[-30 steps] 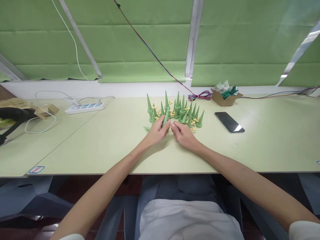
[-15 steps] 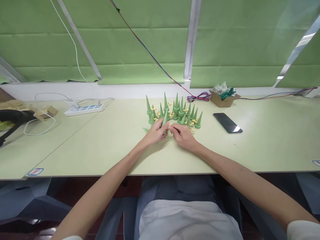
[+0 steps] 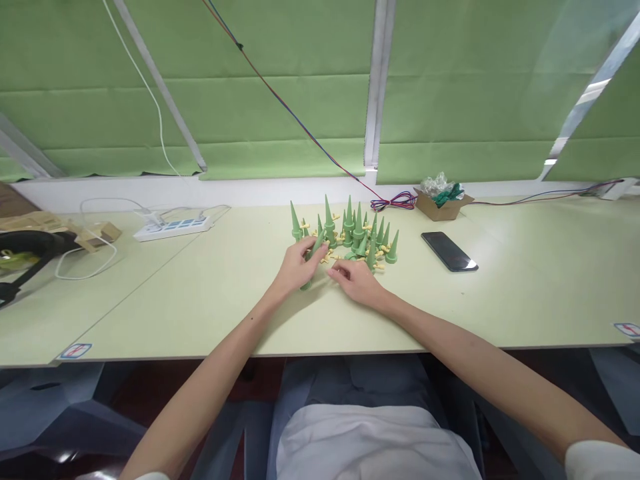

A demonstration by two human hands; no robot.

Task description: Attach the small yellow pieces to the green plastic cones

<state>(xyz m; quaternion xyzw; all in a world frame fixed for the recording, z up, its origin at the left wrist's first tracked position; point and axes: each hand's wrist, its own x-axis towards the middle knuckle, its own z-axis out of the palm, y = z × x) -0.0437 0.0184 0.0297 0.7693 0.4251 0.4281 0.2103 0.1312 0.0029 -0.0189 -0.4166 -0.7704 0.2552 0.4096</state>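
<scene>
- In the head view, the cluster of green cones (image 3: 349, 230) stands on the pale desk (image 3: 210, 300), with small yellow pieces (image 3: 379, 267) among the cones.
- Beyond the cluster, to its right, an open cardboard box (image 3: 440, 210) holds crumpled clear plastic (image 3: 434, 185) and some dark green material (image 3: 449, 194).
- At the cluster's near left edge, the left hand (image 3: 299, 263) grips the held cone (image 3: 318, 241) between thumb and fingers, tip tilted up and to the right; its base shows below the hand.
- Just in front of the cluster, the right hand (image 3: 356, 279) has its fingers curled in; I cannot tell whether they pinch anything.
- The left hand hides the middle of the held cone and part of the cluster, whose front cones partly cover those behind.
- Right of the cluster lies a black phone (image 3: 449, 251).
- Behind the cluster, slightly right, sits a tied coil of red-and-blue wire (image 3: 395, 201).
- Well left of the cluster is a white power strip (image 3: 173, 229), with plugs in it.
</scene>
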